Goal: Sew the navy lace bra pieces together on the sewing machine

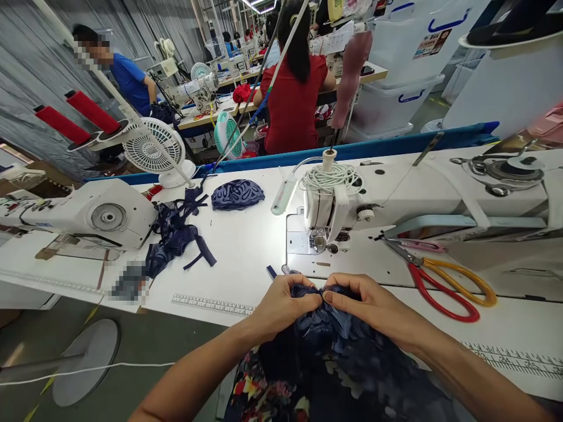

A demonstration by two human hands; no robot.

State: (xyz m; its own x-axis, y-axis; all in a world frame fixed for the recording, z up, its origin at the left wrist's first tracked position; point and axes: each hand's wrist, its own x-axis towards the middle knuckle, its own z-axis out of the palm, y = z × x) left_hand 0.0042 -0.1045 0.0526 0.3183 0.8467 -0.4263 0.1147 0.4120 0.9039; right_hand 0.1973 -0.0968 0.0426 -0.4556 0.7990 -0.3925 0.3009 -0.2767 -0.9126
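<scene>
My left hand [285, 303] and my right hand [365, 302] meet at the near edge of the white sewing table [246, 246], both pinched on a piece of dark navy lace fabric [328, 328] that hangs down into my lap. The thumbs and fingertips touch each other over the fabric's top edge. Just beyond the hands stands the white sewing machine [334, 205], its needle area [320, 243] a short way from the fabric.
Scissors [444, 281] with red and yellow handles lie to the right. A pile of navy straps [176, 234] and a navy lace cup [237, 194] lie at left. A second machine [92, 217], red thread cones [77, 117] and a fan [152, 146] stand at the left. Other people work behind.
</scene>
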